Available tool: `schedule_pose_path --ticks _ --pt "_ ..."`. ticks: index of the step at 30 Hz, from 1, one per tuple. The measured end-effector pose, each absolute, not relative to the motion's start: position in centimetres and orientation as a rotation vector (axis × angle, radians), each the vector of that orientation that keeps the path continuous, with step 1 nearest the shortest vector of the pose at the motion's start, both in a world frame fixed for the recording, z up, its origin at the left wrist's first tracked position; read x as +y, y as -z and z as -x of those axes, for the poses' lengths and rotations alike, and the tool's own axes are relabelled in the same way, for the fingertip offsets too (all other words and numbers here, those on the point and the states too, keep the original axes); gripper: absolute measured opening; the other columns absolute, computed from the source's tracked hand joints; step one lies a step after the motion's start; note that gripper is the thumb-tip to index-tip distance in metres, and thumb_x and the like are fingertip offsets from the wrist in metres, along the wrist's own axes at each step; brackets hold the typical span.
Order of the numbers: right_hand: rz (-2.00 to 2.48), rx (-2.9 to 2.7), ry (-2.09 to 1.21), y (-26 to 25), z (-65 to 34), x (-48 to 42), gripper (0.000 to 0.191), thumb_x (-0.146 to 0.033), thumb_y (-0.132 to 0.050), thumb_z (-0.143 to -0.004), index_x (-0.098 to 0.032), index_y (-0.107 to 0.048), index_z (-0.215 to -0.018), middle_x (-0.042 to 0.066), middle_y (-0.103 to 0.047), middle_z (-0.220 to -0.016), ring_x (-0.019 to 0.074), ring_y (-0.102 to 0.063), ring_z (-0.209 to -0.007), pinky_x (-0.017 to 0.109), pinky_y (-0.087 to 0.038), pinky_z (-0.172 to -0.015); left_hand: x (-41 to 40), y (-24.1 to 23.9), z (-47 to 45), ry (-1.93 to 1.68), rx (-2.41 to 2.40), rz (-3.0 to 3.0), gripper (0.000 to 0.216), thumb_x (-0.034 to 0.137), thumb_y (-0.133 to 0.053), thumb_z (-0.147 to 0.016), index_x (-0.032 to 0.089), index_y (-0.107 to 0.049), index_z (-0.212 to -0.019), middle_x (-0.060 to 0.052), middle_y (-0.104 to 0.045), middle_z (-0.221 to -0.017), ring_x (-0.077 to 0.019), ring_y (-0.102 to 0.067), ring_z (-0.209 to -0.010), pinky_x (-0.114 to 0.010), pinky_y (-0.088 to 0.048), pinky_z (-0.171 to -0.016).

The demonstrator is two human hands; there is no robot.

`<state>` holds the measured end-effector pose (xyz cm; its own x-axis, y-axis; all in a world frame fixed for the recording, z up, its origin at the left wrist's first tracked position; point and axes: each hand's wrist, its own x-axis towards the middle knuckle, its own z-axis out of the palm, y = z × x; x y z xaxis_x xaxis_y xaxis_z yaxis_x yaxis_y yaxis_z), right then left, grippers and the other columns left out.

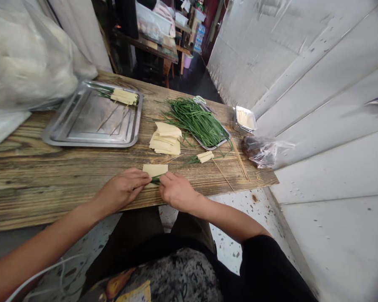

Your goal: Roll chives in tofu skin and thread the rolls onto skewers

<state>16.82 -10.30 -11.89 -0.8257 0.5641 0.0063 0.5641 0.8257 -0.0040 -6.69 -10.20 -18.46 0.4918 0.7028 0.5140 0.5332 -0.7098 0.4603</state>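
A pale yellow tofu sheet (pixel 156 169) lies flat near the table's front edge, with a small bunch of green chives (pixel 155 180) across its near part. My left hand (pixel 130 184) pinches the left end of the chives, and my right hand (pixel 176 189) closes over their right end. Behind them sits a stack of tofu sheets (pixel 165 139). To the right lies a skewered tofu roll (pixel 205 157) with chives sticking out. A heap of loose chives (pixel 201 121) fills a metal tray (pixel 211 147). My fingertips partly hide the bunch.
A large metal tray (pixel 63 140) at left holds finished skewered rolls (pixel 124 96). A bulging plastic bag (pixel 28 63) stands behind it. Bamboo skewers (pixel 241 161), a foil box (pixel 245 119) and a bagged dark item (pixel 260 151) lie at right, near a white wall (pixel 327 159).
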Motion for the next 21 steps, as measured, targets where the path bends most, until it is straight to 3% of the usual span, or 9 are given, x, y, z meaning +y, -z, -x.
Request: schedule_pose_path --ticks 7,16,19,21 --pt "1.011 -2.974 -0.168 11.1 -17.3 -8.9 0.022 -0.022 -0.062 -0.105 -0.014 -0.076 -0.090 0.010 -0.068 -0.096 0.0221 -0.059 -0.094 0.032 -0.048 -0.078 -10.5 17.6 6.4 -1.055 1.020 -2.625 0.029 0.026 -0.054 -0.102 0.024 -0.083 -0.105 -0.006 -0.085 -0.107 -0.0203 -0.078 -0.097 -0.035 -0.061 -0.101" --pt "1.005 -2.913 -0.359 10.7 -17.8 -7.6 0.019 -0.017 -0.065 -0.100 -0.013 -0.077 -0.085 0.008 -0.066 -0.088 0.0194 -0.060 -0.085 0.029 -0.046 -0.076 -10.4 16.9 6.4 -1.013 0.913 -2.749 0.029 0.025 -0.052 -0.107 0.023 -0.081 -0.110 -0.007 -0.082 -0.104 -0.0204 -0.074 -0.095 -0.033 -0.062 -0.092" --pt "0.975 -2.893 -0.349 10.8 -18.2 -7.9 0.016 -0.026 -0.070 -0.101 -0.013 -0.077 -0.094 0.009 -0.069 -0.095 0.0218 -0.062 -0.092 0.031 -0.048 -0.083 -10.3 17.2 6.4 -1.038 0.901 -2.769 0.029 0.025 -0.052 -0.108 0.022 -0.080 -0.111 -0.007 -0.082 -0.103 -0.0198 -0.074 -0.093 -0.034 -0.061 -0.094" --pt "0.959 -2.837 -0.296 11.1 -18.5 -8.2 0.023 -0.034 -0.076 -0.099 -0.013 -0.075 -0.110 0.012 -0.071 -0.108 0.0247 -0.062 -0.103 0.035 -0.048 -0.091 -10.3 17.2 6.3 -1.074 0.901 -2.797 0.029 0.024 -0.052 -0.108 0.021 -0.080 -0.109 -0.006 -0.082 -0.101 -0.0196 -0.075 -0.091 -0.034 -0.061 -0.093"
